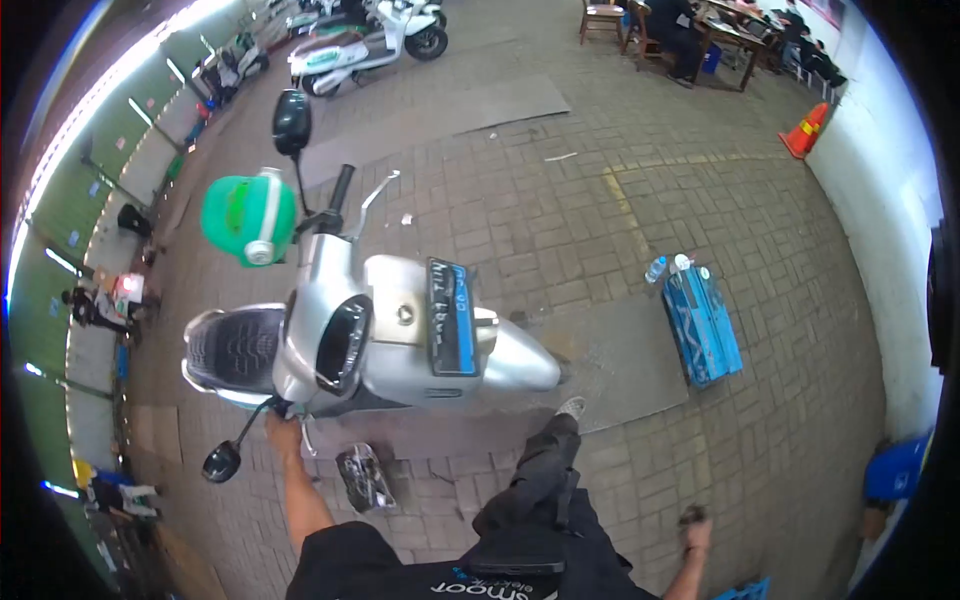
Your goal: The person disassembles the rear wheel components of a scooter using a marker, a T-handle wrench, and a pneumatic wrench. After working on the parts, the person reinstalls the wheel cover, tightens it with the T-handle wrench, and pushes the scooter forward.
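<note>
A silver scooter point(520, 362) stands crosswise in front of me, its front pointing right. My left hand point(284, 428) is closed around its near handlebar end, by a brake lever point(308, 438) and a round black mirror point(222, 461). Low at the right, away from the scooter, hangs my right hand point(697, 530); its fingers look curled at a small dark thing point(690, 514) whose kind I cannot make out. A plate point(452, 318) with handwriting is on the scooter's front. On the far handlebar side sits a green, rounded, helmet-like thing point(228, 218) with a white band.
Right of the scooter lies a blue metal toolbox point(702, 325) beside a water bottle point(655, 269). A dark object in shiny wrapping point(366, 477) rests on the paving near my left arm. Farther off are parked scooters point(360, 50), an orange cone point(804, 132) and seated people point(672, 35).
</note>
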{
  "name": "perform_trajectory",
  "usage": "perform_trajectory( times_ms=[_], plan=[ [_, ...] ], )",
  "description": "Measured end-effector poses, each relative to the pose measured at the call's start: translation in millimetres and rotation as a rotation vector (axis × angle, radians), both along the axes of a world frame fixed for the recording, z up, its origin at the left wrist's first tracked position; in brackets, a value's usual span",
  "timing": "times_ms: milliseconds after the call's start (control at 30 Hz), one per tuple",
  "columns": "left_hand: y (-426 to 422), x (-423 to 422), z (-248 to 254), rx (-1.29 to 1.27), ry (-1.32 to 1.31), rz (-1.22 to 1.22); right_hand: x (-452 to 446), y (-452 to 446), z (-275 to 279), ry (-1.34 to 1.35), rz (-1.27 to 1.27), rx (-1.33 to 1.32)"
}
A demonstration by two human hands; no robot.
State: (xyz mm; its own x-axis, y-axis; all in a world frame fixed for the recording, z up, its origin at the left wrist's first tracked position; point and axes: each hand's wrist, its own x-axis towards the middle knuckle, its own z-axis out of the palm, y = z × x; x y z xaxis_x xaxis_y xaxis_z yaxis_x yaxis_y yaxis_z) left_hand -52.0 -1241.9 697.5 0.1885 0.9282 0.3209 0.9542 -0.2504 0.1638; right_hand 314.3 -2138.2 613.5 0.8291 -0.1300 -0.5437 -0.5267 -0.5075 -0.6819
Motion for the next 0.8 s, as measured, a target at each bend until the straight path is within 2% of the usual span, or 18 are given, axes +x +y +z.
perform_trajectory(
  times_ms=[33, 67, 133, 167, 233, 267, 300, 333, 367, 433, 500, 567, 667, 800],
  plan=[
    [-14, -7, -11, 0.182, 0.140, 0.058, -2, -19, -22, 0.224, 0.170, -0.117],
    [-31, -6, -9, 0.154, 0.174, 0.077, -7, -6, -14, 0.361, 0.168, -0.110],
    [-40, 5, 9, -0.070, 0.235, 0.232, -14, -5, -26, 0.806, 0.043, 0.058],
    [-59, 25, 27, -0.055, 0.248, 0.229, -12, -1, -20, 0.825, 0.022, 0.052],
    [-66, 28, 23, -0.096, 0.199, 0.304, 10, 22, -2, 0.796, -0.075, -0.082],
    [-76, 32, 19, 0.050, 0.098, 0.091, 26, 25, -2, 0.776, -0.121, -0.064],
    [-82, 38, 11, 0.211, 0.106, 0.100, 49, 29, -2, 0.767, -0.069, -0.067],
    [-103, 70, 24, 0.226, 0.179, 0.271, 71, 33, -5, 0.753, -0.007, -0.068],
    [-100, 65, 14, 0.302, 0.178, 0.215, 99, 37, -5, 0.722, 0.009, 0.001],
    [-114, 86, 32, 0.015, 0.294, 0.434, 156, 42, -23, 0.603, 0.027, 0.026],
    [-114, 84, 23, 0.001, 0.315, 0.454, 212, 42, -43, 0.487, 0.055, 0.037],
    [-124, 120, 27, 0.007, 0.313, 0.430, 265, 42, -55, 0.167, 0.265, -0.076],
    [-137, 194, 42, 0.041, 0.279, 0.303, 322, 60, -6, 0.121, 0.128, 0.103],
    [-172, 302, 59, 0.036, 0.246, 0.152, 352, 16, -41, 0.222, 0.045, 0.168]
  ],
)
